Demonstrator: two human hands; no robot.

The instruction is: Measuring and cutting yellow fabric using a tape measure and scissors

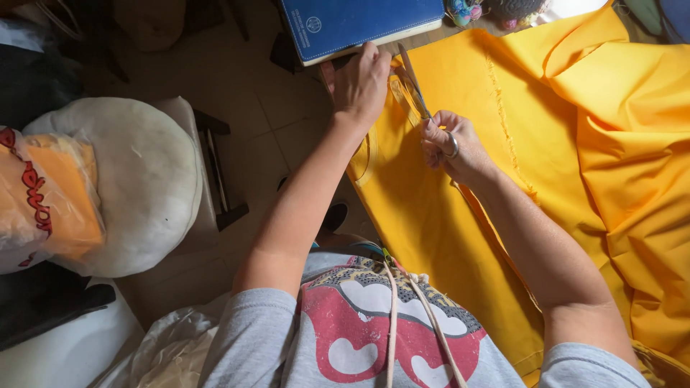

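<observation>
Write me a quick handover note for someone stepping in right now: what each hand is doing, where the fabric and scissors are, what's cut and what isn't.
Left hand: pressed flat on the yellow fabric near its far left edge, holding it down.
Right hand: gripping the scissors, blades pointing away from the body, over the fabric beside the left hand.
Fabric: spread across the table, bunched in folds on the right; a blue book lies just beyond the left hand.
Done: a narrow strip appears partly cut loose along the left edge, curling below the left hand.
Left: the cut stops at the scissors; the fabric ahead of the blades looks uncut.
</observation>
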